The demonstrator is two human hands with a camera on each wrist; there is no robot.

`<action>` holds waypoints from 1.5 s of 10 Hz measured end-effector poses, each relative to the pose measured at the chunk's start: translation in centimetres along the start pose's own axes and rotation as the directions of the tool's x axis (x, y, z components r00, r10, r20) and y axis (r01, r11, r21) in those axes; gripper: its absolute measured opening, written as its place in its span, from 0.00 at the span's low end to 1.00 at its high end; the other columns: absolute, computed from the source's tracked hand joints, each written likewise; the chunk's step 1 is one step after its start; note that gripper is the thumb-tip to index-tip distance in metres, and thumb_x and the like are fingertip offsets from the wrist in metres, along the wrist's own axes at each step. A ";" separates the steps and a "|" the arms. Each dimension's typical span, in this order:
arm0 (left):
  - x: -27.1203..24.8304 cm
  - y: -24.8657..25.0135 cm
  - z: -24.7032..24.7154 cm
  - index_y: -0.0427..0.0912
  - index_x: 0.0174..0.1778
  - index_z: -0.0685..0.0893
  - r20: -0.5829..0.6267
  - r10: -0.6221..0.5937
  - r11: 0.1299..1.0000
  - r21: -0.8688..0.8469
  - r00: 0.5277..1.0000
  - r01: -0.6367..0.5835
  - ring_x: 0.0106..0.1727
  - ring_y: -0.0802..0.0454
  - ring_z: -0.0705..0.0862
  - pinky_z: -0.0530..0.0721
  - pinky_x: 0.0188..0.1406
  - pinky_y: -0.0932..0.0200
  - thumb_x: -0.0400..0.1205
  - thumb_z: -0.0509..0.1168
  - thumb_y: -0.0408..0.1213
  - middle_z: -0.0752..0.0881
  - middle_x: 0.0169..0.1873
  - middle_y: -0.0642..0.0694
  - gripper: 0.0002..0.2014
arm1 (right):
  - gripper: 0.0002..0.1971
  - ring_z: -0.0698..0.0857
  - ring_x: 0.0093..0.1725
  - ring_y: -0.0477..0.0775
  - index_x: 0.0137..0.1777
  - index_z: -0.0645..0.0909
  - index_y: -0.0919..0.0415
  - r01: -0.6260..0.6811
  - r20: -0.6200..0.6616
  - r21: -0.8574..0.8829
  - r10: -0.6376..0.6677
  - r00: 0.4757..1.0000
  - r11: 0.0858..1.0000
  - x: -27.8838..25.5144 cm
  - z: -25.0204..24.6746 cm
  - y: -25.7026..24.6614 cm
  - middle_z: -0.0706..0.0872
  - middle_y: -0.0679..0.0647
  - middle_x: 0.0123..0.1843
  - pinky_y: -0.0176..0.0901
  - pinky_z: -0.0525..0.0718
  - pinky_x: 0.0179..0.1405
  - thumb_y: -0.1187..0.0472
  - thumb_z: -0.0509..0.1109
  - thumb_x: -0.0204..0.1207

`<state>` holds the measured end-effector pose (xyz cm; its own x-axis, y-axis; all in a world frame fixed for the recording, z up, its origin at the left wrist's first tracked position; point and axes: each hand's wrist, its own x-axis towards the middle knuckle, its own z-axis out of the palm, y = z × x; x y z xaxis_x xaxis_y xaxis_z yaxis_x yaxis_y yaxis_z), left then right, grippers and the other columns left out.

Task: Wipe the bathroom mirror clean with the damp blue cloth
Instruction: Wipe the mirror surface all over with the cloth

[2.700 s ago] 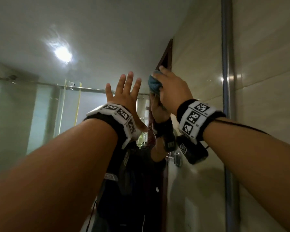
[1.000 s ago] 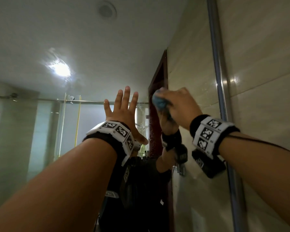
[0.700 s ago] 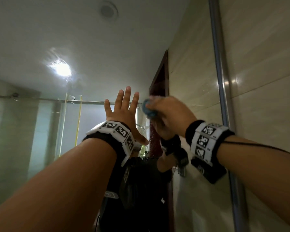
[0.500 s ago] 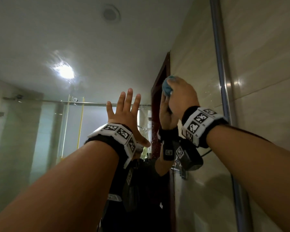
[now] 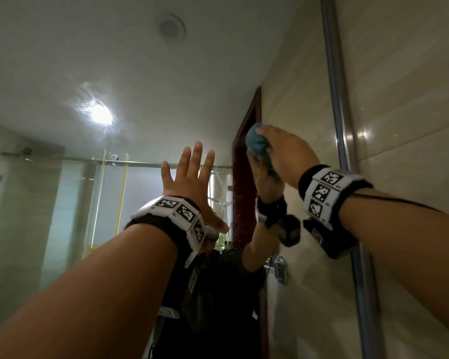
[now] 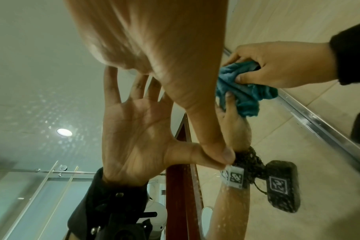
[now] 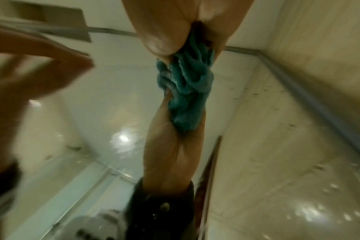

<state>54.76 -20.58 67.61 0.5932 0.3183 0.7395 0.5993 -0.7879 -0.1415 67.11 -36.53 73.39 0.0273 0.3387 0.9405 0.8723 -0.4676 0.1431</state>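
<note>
Damp blue bunched terry cloth (image 5: 257, 144) sits balled in the right hand (image 5: 285, 154), pressed high on the frameless glass mirror (image 5: 130, 63); left hand (image 5: 189, 177) splayed flat beside it. Risk: loose grip, cloth slips, streaks remain.

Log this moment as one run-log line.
right hand: grips blue cloth on mirror | left hand: flat on glass

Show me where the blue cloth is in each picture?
Head: blue cloth sits right of centre, bunched under the right hand against the mirror.
Left wrist: upper right, gripped by that hand.
Right wrist: top centre, blurred.
Shared landmark: the mirror's metal edge strip.
</note>
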 end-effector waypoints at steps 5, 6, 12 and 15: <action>-0.2 0.0 0.1 0.48 0.74 0.19 -0.014 0.002 1.000 0.016 1.000 -0.002 0.79 0.44 0.26 0.40 0.77 0.30 0.52 0.69 0.78 0.20 0.76 0.45 0.76 | 0.18 0.76 0.66 0.61 0.67 0.75 0.70 -0.211 -0.158 0.129 0.230 0.960 0.969 3.4 -1.4 0.3 0.79 0.63 0.67 0.37 0.66 0.61 0.73 0.58 0.79; -0.1 0.0 0.1 0.48 0.74 0.18 -0.011 -0.003 1.000 0.014 1.000 0.003 0.79 0.44 0.26 0.40 0.77 0.31 0.52 0.69 0.77 0.20 0.76 0.45 0.76 | 0.19 0.75 0.68 0.64 0.68 0.75 0.67 -0.073 -0.097 0.021 0.075 0.992 0.997 2.6 0.5 -1.0 0.77 0.63 0.68 0.49 0.71 0.67 0.69 0.60 0.77; -0.2 0.1 0.0 0.47 0.75 0.20 -0.029 -0.009 0.999 0.040 1.000 0.011 0.80 0.44 0.29 0.42 0.77 0.32 0.51 0.68 0.79 0.22 0.77 0.45 0.77 | 0.15 0.81 0.53 0.50 0.62 0.81 0.64 -0.136 -0.256 0.243 0.198 0.946 0.961 -3.4 0.3 1.7 0.83 0.63 0.61 0.33 0.76 0.58 0.69 0.58 0.79; -0.3 0.2 -0.2 0.47 0.75 0.20 -0.025 -0.013 0.999 0.042 1.000 0.014 0.80 0.43 0.29 0.44 0.78 0.31 0.50 0.68 0.78 0.22 0.77 0.44 0.77 | 0.23 0.66 0.77 0.59 0.74 0.72 0.57 0.070 -0.044 -0.005 -0.070 0.997 0.998 -4.6 2.7 0.1 0.70 0.56 0.77 0.47 0.58 0.76 0.67 0.56 0.79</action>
<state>54.62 -20.90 67.49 0.5719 0.3153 0.7573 0.6293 -0.7608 -0.1585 68.39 -35.94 68.22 -0.0556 0.3341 0.9409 0.8696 -0.4469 0.2101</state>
